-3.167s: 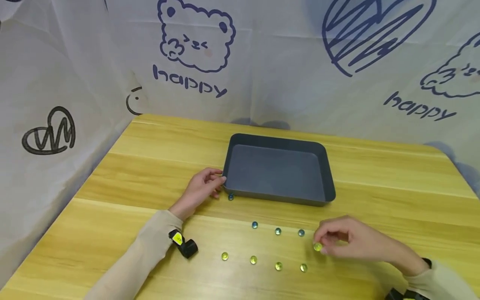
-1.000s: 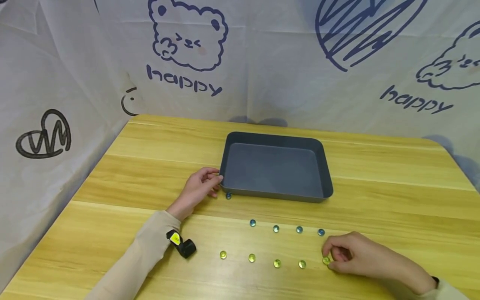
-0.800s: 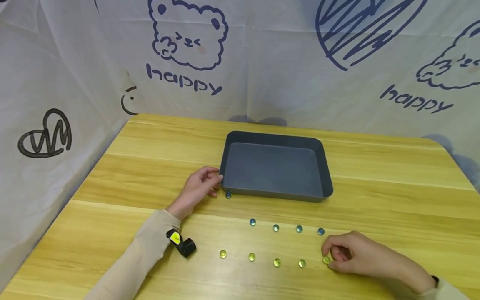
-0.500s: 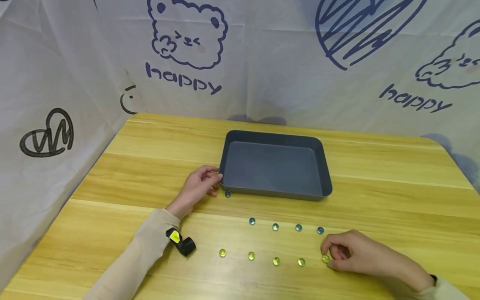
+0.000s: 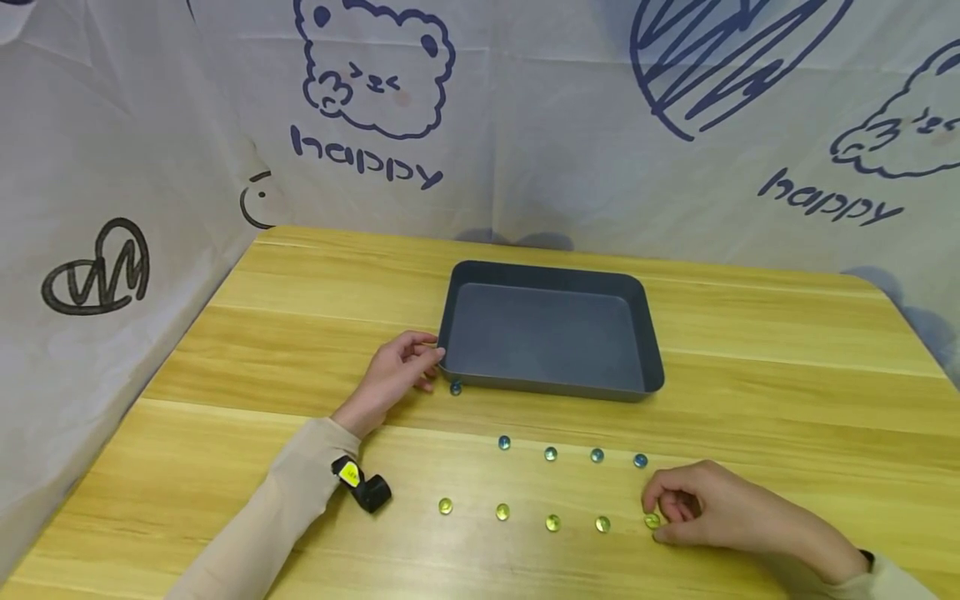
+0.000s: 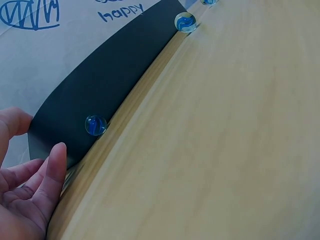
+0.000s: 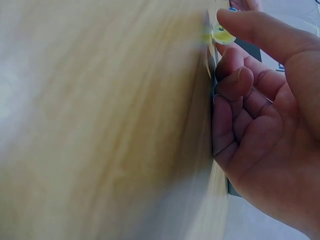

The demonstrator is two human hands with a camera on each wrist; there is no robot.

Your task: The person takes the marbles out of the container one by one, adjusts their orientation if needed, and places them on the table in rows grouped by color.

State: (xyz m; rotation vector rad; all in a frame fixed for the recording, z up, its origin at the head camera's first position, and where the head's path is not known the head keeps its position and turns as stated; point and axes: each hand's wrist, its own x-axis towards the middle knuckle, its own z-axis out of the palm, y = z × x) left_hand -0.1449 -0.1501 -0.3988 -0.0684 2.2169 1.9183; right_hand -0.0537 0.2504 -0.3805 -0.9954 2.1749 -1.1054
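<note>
On the left my left hand touches the near left corner of a dark grey rectangular tray, its fingertips against the outer wall with fingers loosely bent. A blue marble sits against the tray's near wall beside the thumb. Low over the table, my right hand has index finger and thumb curled round a yellow-green marble at the right end of the front row. The right wrist view shows that marble between thumb and index finger, the other fingers folded toward the palm.
Several yellow-green marbles line up to the left of the right hand. Behind them runs a row of blue marbles. All this is on a wood-grain table, with a white cloth bearing drawings beyond its far edge.
My right hand has brought the yellow-green marble nearer and slightly right, down to the front row's end. Its thumb has just eased away slightly. The left hand stays at the tray corner.
</note>
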